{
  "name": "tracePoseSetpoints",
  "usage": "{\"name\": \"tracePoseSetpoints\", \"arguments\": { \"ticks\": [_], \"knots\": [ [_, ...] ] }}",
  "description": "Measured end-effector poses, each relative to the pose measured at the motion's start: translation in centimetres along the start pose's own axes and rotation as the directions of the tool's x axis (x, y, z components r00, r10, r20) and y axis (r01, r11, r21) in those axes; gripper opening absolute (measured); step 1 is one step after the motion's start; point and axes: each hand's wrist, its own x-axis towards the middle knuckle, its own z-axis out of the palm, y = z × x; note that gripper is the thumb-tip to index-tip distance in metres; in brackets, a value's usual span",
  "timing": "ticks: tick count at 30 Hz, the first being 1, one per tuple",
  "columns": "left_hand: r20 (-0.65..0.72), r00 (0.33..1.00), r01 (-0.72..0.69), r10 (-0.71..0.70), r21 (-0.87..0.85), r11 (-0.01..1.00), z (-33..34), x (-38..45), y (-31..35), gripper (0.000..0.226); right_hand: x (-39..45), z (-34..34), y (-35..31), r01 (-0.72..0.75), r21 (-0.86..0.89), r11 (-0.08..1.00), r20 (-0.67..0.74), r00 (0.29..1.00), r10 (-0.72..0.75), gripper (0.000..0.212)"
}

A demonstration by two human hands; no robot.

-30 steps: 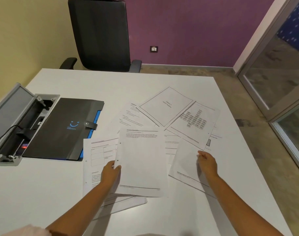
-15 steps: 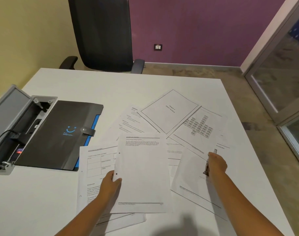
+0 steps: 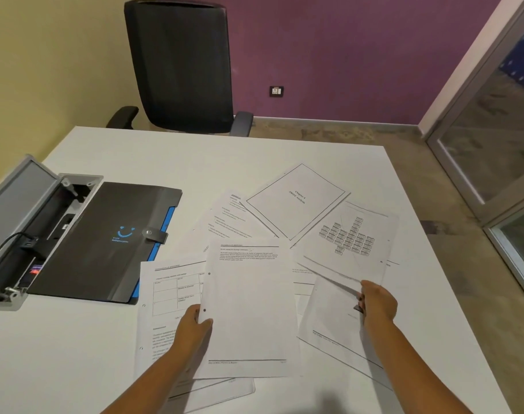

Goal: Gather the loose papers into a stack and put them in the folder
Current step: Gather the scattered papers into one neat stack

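Several loose white printed papers lie fanned across the white table (image 3: 195, 156). My left hand (image 3: 192, 324) grips the left edge of a text sheet (image 3: 249, 309) held over other sheets. My right hand (image 3: 375, 303) pinches the near edge of the sheet with a block diagram (image 3: 349, 243), lifting it slightly above a sheet below (image 3: 329, 318). A bordered title page (image 3: 296, 201) lies farther back. The black folder (image 3: 105, 243) with a blue logo and snap strap lies shut at the left.
An open grey cable box (image 3: 25, 210) with wires sits in the table's left edge, touching the folder. A black office chair (image 3: 180, 67) stands behind the table. A glass partition (image 3: 499, 121) is at the right, with bare floor beside the table's right edge.
My right hand moved a little toward the right and took hold of the diagram sheet's near edge, raising it. My left hand keeps its grip on the text sheet.
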Motion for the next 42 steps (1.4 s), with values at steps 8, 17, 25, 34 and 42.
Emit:
{"name": "tracePoseSetpoints", "arguments": {
  "ticks": [8, 17, 25, 34, 42],
  "knots": [
    [0.003, 1.000, -0.007, 0.007, 0.046, 0.999, -0.2, 0.1, 0.5, 0.034, -2.5, -5.7, 4.8, 0.164, -0.003, 0.986, -0.179, 0.970, -0.162, 0.032],
    [0.020, 1.000, -0.010, 0.009, 0.046, 0.999, -0.3, 0.2, 0.5, 0.036, -2.1, -8.1, 5.4, -0.037, 0.145, 0.989, 0.068, 0.997, 0.027, 0.047],
    [0.027, 1.000, 0.013, -0.012, -0.030, 0.999, -0.9, 0.2, 0.3, 0.026, -4.2, -9.0, 4.4, -0.149, 0.314, 0.938, 0.113, 0.986, 0.119, 0.036],
    [0.050, 0.996, 0.076, -0.071, -0.092, 0.993, -1.3, -0.5, 0.3, 0.021, -7.7, -7.2, 6.8, -0.114, 0.245, 0.963, 0.193, 0.979, 0.066, 0.033],
    [0.099, 0.988, 0.134, -0.116, -0.193, 0.972, -0.6, -1.9, 1.2, 0.052, -10.4, -3.2, 8.1, -0.163, 0.111, 0.980, 0.335, 0.935, 0.117, 0.024]
  ]
}}
